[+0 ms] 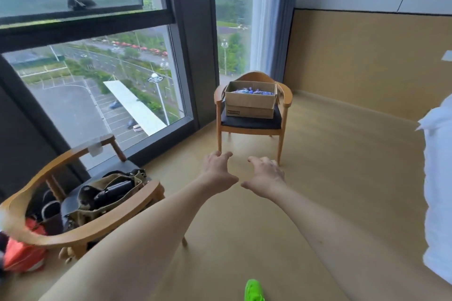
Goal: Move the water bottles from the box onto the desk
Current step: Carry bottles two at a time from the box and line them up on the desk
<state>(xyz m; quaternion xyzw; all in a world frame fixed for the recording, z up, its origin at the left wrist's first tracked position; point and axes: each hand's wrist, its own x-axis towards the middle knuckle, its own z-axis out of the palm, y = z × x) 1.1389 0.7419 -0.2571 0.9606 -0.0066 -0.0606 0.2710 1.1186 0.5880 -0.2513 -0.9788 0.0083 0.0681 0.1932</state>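
A pale tan floor [318, 178] fills the room, bounded on the left by a tall dark-framed window [97, 80] and at the back by a mustard-yellow wall panel [367, 61] with a grey-blue curtain [271, 19] hanging in the corner. White bedding [437, 190] intrudes along the right edge of the view.

Near the window's right end stands a wooden armchair with a black seat cushion [252, 115]. On that cushion sits an open brown cardboard box [249, 102], its front wall near the seat's front edge; inside it lie water bottles with blue caps and labels [252, 91], blurred and too small to count.

A second wooden armchair [80, 203] stands at the lower left, its seat loaded with an olive canvas bag [107, 193] holding dark items. An orange bag [22, 252] lies on the floor just beside this chair.

Both bare forearms stretch forward over the floor, well apart from the box. The left hand [217, 168] is empty, its fingers loosely curled and spread. The right hand [266, 173] is likewise empty, with fingers relaxed and slightly bent, just beside the left.

A bright green shoe tip [254, 291] shows at the bottom edge.
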